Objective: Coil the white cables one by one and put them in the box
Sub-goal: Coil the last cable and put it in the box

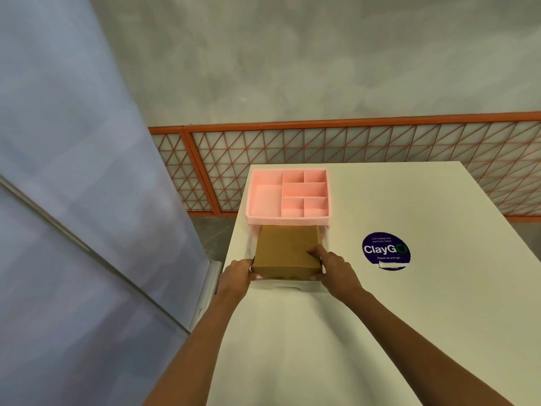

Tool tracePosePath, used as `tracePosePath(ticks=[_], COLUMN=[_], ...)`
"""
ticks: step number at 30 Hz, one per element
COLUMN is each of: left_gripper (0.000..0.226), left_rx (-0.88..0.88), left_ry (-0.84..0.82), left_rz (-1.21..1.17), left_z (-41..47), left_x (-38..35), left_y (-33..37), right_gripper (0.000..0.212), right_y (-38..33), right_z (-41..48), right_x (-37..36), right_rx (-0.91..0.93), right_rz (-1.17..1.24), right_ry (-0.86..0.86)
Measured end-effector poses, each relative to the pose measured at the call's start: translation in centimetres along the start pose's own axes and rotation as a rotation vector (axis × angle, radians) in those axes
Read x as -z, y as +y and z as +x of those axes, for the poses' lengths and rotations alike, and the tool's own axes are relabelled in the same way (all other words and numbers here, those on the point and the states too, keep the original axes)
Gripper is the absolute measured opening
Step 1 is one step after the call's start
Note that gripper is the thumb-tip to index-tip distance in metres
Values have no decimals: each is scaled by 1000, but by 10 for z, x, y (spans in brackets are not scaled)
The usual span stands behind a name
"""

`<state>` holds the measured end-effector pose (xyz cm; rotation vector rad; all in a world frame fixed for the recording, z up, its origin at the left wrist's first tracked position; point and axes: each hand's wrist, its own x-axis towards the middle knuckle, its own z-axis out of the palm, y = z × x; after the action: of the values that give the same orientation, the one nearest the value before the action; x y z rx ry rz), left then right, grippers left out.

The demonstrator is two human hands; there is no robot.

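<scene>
Closed cardboard box [286,251] inside drawer [288,284]

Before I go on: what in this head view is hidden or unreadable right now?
- Inside of the brown box: its lid is shut, so the contents are hidden.
- White cables: none shows in the head view.
- Left hand and right hand: fingers wrap the box sides, partly out of sight.
- Clear drawer under the pink organizer: the box covers its floor.
- Round sticker: small print blurred.
</scene>
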<state>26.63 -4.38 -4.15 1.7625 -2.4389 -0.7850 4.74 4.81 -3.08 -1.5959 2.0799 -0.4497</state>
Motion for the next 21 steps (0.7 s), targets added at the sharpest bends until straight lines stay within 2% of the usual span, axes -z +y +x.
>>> tracePosePath(ticks=[9,12,17,21], left_gripper=[30,37,56,59], left_rx=[24,27,52,75], left_ry=[-1,-107,-320,-371], left_rz=[6,-70,-122,-112], left_z=[3,7,16,21], left_x=[-3,4,23,24], left_y=[2,4,5,2], right_gripper=[51,52,39,41], right_y=[3,5,10,8], right_z=[3,6,14,17], right_x=[-3,2,14,20], right_rx=[-5,-28,-45,-66], right_rz=[-20,100,256,283], right_ry=[-27,-81,-139,-187])
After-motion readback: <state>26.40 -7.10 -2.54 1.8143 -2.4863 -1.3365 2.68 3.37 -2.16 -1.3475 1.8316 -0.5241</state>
